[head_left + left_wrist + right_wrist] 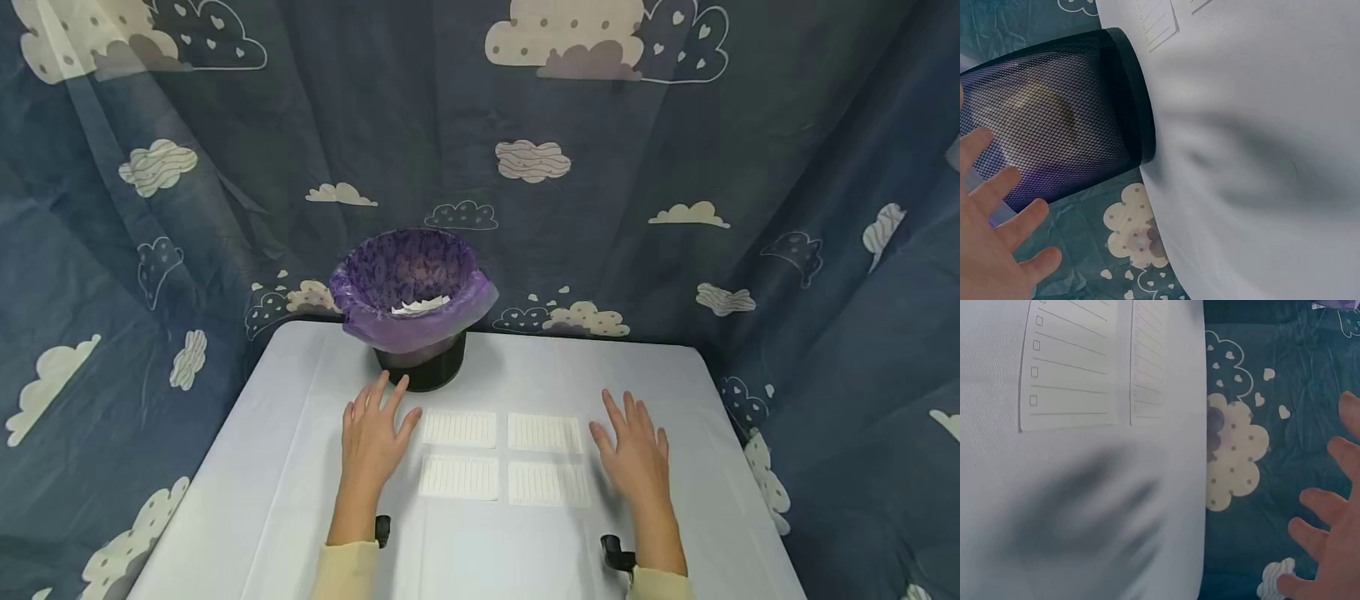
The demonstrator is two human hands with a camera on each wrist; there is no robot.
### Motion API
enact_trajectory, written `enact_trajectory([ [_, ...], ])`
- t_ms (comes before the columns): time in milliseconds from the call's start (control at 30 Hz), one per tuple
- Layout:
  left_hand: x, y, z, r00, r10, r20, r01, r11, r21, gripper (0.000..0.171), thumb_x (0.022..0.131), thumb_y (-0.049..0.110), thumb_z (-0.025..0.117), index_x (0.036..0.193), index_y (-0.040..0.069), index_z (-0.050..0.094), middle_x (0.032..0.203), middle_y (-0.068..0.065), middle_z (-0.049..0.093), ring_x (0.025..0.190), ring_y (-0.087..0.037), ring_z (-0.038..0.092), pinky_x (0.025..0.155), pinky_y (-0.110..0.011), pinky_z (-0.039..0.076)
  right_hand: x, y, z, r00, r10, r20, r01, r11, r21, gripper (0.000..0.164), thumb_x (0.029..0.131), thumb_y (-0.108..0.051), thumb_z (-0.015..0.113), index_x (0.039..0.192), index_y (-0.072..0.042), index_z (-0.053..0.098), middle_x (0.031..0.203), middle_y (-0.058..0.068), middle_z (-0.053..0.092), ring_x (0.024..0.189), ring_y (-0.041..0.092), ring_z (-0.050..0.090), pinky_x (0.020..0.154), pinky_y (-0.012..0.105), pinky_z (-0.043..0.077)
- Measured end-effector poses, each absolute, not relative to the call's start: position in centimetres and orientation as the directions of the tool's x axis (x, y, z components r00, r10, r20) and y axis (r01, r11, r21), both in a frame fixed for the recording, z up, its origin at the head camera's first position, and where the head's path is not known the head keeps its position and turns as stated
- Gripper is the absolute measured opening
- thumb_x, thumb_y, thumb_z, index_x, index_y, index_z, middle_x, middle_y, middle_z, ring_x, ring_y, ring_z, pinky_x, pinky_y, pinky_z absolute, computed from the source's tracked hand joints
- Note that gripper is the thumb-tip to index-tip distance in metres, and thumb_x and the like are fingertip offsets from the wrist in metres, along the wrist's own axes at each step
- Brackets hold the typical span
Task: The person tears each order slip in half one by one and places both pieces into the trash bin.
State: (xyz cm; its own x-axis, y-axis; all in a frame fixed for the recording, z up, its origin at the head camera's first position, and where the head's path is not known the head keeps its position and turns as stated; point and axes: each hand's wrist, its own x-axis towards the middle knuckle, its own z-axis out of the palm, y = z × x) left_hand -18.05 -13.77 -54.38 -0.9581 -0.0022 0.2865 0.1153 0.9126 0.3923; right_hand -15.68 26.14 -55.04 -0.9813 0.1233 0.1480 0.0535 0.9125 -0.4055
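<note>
Several white lined paper sheets lie in two rows on the table, among them a near-left sheet (459,477) and a far-right sheet (544,433). Small checkboxes run down the edge of a sheet (1066,369) in the right wrist view. My left hand (371,437), fingers spread, is just left of the sheets and holds nothing. On the other side, my right hand (636,454) also has its fingers extended, with nothing in it. Both hands cast soft shadows on the white cloth. A black mesh bin (1054,119) stands beyond the left fingertips.
A purple bag (420,329) lines the bin and folds over its rim, with white paper pieces (422,306) inside. The white-covered table (300,467) is bordered by a dark blue cloud-print curtain (420,125) at the back and sides. Each wrist wears a black mount.
</note>
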Motion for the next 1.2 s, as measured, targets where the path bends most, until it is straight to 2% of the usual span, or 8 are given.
enact_trajectory([
  [167, -18.0, -13.6, -54.8, -0.943, 0.005, 0.334, 0.145, 0.907, 0.395, 0.060, 0.102, 0.050, 0.066, 0.157, 0.027, 0.053, 0.168, -0.010, 0.044, 0.146, -0.043, 0.048, 0.118, -0.066, 0.037, -15.6, 25.3, -55.4, -0.962, 0.132, 0.240, 0.013, 0.898, -0.440, 0.063, 0.106, -0.039, 0.061, 0.163, -0.018, 0.042, 0.166, 0.024, 0.041, 0.153, 0.049, 0.038, 0.119, 0.077, 0.026],
  [333, -18.1, -13.2, -55.0, -0.901, 0.001, 0.434, 0.195, 0.894, 0.403, 0.054, 0.098, 0.042, 0.076, 0.147, 0.024, 0.064, 0.155, -0.010, 0.058, 0.124, -0.040, 0.061, 0.100, -0.057, 0.050, -15.7, 24.2, -55.5, -0.926, 0.163, 0.340, -0.034, 0.862, -0.506, 0.058, 0.101, -0.028, 0.072, 0.155, -0.016, 0.054, 0.150, 0.021, 0.061, 0.136, 0.046, 0.058, 0.106, 0.069, 0.044],
  [467, -17.9, -12.8, -55.0, -0.895, -0.016, 0.447, 0.198, 0.883, 0.427, 0.051, 0.095, 0.039, 0.079, 0.142, 0.023, 0.068, 0.146, -0.009, 0.065, 0.114, -0.037, 0.064, 0.088, -0.050, 0.052, -15.8, 23.3, -55.5, -0.918, 0.182, 0.353, -0.047, 0.833, -0.552, 0.054, 0.098, -0.023, 0.077, 0.149, -0.015, 0.060, 0.137, 0.018, 0.071, 0.124, 0.042, 0.067, 0.098, 0.062, 0.052],
  [600, -17.8, -12.5, -55.0, -0.903, -0.032, 0.429, 0.192, 0.862, 0.468, 0.049, 0.094, 0.036, 0.081, 0.140, 0.022, 0.070, 0.141, -0.007, 0.068, 0.109, -0.033, 0.066, 0.084, -0.047, 0.052, -16.1, 22.3, -55.7, -0.922, 0.171, 0.346, -0.064, 0.816, -0.574, 0.053, 0.096, -0.020, 0.079, 0.146, -0.014, 0.063, 0.128, 0.016, 0.075, 0.115, 0.038, 0.070, 0.094, 0.059, 0.056],
  [867, -17.6, -11.9, -55.4, -0.908, -0.049, 0.416, 0.215, 0.798, 0.562, 0.045, 0.090, 0.029, 0.086, 0.132, 0.018, 0.074, 0.134, -0.005, 0.071, 0.111, -0.032, 0.069, 0.087, -0.050, 0.058, -16.3, 20.5, -56.3, -0.930, 0.135, 0.343, -0.112, 0.784, -0.611, 0.049, 0.094, -0.018, 0.082, 0.140, -0.012, 0.067, 0.122, 0.013, 0.077, 0.110, 0.034, 0.072, 0.093, 0.056, 0.058],
  [1067, -17.4, -11.7, -55.9, -0.917, -0.045, 0.397, 0.220, 0.774, 0.594, 0.044, 0.088, 0.026, 0.088, 0.130, 0.018, 0.075, 0.131, -0.002, 0.072, 0.102, -0.026, 0.070, 0.078, -0.042, 0.060, -16.3, 19.0, -56.7, -0.927, 0.111, 0.357, -0.154, 0.757, -0.635, 0.047, 0.092, -0.016, 0.084, 0.136, -0.012, 0.070, 0.119, 0.011, 0.078, 0.106, 0.031, 0.074, 0.092, 0.055, 0.059],
  [1200, -17.2, -11.5, -56.2, -0.926, -0.036, 0.375, 0.219, 0.760, 0.613, 0.044, 0.088, 0.024, 0.088, 0.129, 0.018, 0.075, 0.130, -0.002, 0.072, 0.096, -0.026, 0.073, 0.077, -0.039, 0.060, -16.1, 18.0, -57.0, -0.937, 0.111, 0.332, -0.147, 0.738, -0.658, 0.045, 0.091, -0.016, 0.085, 0.135, -0.013, 0.072, 0.118, 0.009, 0.078, 0.105, 0.029, 0.074, 0.091, 0.053, 0.059],
])
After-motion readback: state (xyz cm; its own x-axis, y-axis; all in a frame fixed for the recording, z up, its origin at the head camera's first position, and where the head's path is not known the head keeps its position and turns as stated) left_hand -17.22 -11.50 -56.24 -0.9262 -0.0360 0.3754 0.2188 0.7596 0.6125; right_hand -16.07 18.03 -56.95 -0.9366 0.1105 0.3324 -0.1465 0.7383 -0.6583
